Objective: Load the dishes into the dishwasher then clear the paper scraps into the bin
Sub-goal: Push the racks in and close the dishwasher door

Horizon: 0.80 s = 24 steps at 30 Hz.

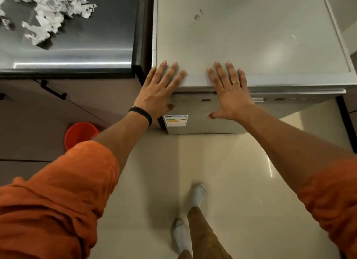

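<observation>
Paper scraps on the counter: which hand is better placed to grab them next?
Left, probably. The left hand rests on the dishwasher edge nearest the paper scraps; the right hand lies farther off.

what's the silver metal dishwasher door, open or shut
Shut: the silver metal dishwasher door sits flush, no gap showing; left hand and right hand flat above.
</observation>
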Available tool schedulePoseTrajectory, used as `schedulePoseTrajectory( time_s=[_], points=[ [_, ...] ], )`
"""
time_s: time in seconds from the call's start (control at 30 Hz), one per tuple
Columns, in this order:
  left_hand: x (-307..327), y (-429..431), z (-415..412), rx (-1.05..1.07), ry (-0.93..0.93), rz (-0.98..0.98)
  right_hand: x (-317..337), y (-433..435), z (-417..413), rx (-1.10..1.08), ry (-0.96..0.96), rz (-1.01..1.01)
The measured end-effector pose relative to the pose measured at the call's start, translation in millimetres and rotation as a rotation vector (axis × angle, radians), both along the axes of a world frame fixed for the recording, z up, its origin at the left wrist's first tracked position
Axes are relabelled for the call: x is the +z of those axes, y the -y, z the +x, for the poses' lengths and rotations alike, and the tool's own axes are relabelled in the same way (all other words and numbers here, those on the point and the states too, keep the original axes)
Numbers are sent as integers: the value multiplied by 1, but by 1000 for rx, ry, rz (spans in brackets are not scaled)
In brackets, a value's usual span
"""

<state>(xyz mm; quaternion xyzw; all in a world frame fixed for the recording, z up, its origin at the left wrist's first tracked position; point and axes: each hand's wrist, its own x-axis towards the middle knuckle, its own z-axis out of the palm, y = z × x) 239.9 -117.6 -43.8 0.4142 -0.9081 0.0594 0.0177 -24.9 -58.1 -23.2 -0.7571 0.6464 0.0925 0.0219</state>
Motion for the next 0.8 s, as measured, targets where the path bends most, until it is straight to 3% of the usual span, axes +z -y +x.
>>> schedulePoseTrajectory(
  time_s=[0.8],
  points=[
    [-15, -5, -4, 17, -128, -122, -2, -6, 8, -20, -20, -80]
  ],
)
